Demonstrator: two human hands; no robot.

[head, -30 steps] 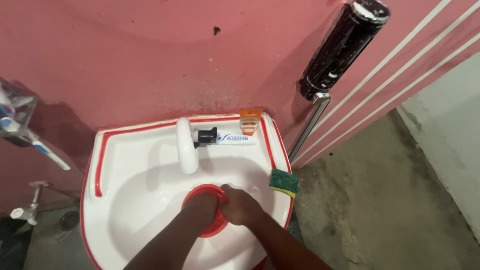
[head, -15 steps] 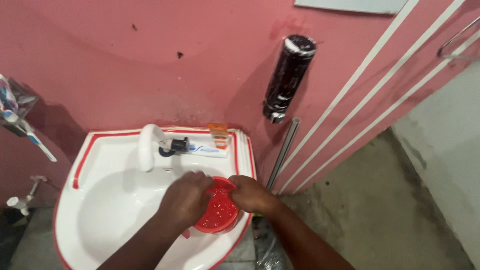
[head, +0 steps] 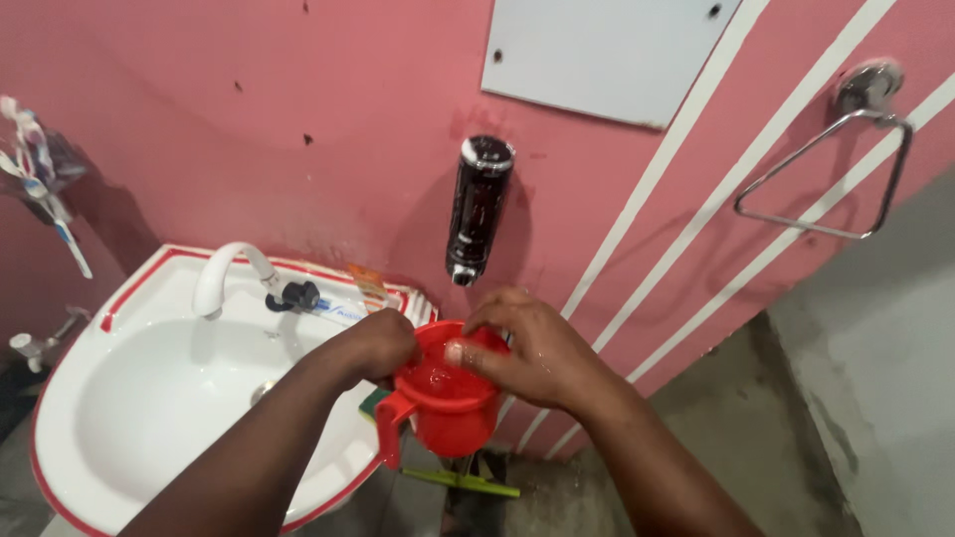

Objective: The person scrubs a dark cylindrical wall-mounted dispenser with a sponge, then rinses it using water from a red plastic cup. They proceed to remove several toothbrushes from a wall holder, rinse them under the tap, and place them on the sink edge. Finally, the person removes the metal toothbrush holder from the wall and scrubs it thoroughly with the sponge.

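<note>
- Red plastic mug (head: 445, 398): held between both hands, off the right edge of the white sink (head: 149, 418), above the rim's red trim. Upright or slightly tilted toward camera; wet inside. Its handle points down-left, just below the left fingers.
- Left hand (head: 373, 343): fingers curled tight over the mug's left rim, knuckles up. Closed grip on the mug. Fingertips hidden behind the rim, so exact contact can't be seen.
- Right hand (head: 527, 353): fingers bent over the far and right side of the rim, thumb laid across the top with its tip at the mouth of the mug. Holding the mug; fingers narrow, not spread.
- Both hands touch the mug, sit close to each other, the mug's mouth between them.
- Black soap dispenser (head: 476, 209): on the pink wall, directly above the right fingers, apart from them.
- White tap (head: 227, 273): left of the left fingers, well apart, spout curved over the basin. Dark knob just right of it.
- Orange packet (head: 370, 288): on the sink's back ledge, just above the left knuckles.
- Green strip (head: 460, 480): below the mug, near the floor; can't tell what it is.
- Chrome towel ring (head: 831, 164): far right of the right hand, up on the wall.
- Grey panel (head: 607, 55): above the dispenser.
- Toothbrushes (head: 45, 189): far left on the wall, blurred.
</note>
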